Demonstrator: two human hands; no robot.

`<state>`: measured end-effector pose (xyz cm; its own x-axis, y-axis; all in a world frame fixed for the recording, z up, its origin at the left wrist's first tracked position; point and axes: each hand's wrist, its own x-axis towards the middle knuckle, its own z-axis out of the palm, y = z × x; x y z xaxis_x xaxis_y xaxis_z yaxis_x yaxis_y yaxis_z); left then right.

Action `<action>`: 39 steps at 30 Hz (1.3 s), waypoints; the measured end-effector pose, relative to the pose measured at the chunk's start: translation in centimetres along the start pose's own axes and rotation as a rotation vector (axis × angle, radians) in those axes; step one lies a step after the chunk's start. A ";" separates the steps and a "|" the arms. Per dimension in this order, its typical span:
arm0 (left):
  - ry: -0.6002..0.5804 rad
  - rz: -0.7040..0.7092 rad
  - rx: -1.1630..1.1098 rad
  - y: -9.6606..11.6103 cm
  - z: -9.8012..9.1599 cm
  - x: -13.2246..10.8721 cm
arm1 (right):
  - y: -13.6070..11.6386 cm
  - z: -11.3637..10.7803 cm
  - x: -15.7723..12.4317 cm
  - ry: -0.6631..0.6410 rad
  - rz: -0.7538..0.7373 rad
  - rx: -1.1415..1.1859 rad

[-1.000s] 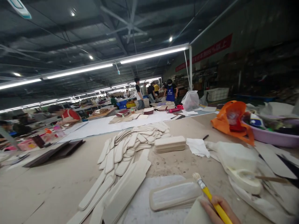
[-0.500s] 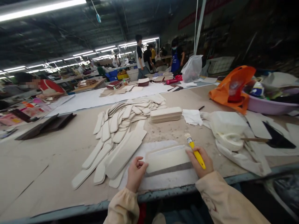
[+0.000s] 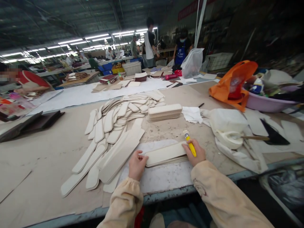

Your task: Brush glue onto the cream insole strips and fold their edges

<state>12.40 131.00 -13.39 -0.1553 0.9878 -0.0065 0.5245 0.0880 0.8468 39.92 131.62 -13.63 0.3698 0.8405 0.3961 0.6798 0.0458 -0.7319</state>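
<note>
My left hand (image 3: 136, 164) grips the left end of a small stack of cream oblong pieces (image 3: 165, 154) lying on a white sheet (image 3: 163, 175) near the table's front edge. My right hand (image 3: 195, 153) holds the stack's right end and also clasps a yellow-handled brush (image 3: 189, 144), bristles pointing away from me. Both hands have their fingers curled. Many more cream oblong pieces (image 3: 114, 133) fan out across the table to the left.
A neat stack of pieces (image 3: 164, 112) lies farther back. A glue-smeared white bowl with a stick (image 3: 229, 139) sits to the right, beyond it an orange bag (image 3: 231, 84) and a lilac basin (image 3: 269, 103). Dark boards (image 3: 28, 123) lie left. Other people work at distant tables.
The view tilted down from the hall to the table. My left hand came into sight and both hands closed on the stack's ends, which now lies flatter and nearer the table edge.
</note>
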 end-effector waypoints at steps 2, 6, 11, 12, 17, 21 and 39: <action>-0.008 0.007 0.034 0.0 0.0 0.0 | 0.4 0.2 0.1 -0.005 -0.005 -0.014; -0.024 0.017 0.080 0.1 0.0 0.1 | 0.9 0.4 0.3 -0.030 -0.017 -0.030; -0.039 0.014 0.080 -0.5 0.2 0.4 | 1.4 0.7 0.6 -0.063 -0.045 -0.058; -0.042 0.012 0.076 -0.6 0.3 0.5 | 1.5 0.7 0.7 -0.067 -0.045 -0.063; -0.052 0.007 0.045 -0.5 0.3 0.6 | 2.1 0.8 1.0 -0.102 -0.032 -0.106; -0.058 -0.003 0.124 0.0 0.3 0.5 | 2.5 0.4 1.1 -0.066 -0.106 -0.161; -0.118 0.101 0.348 0.4 -0.1 1.0 | 2.7 -0.8 0.7 -0.081 -0.052 0.009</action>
<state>12.39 131.97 -12.98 -0.0009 0.9999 -0.0104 0.7883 0.0071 0.6153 42.51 131.94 -14.91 0.2814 0.8777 0.3878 0.6909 0.0951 -0.7167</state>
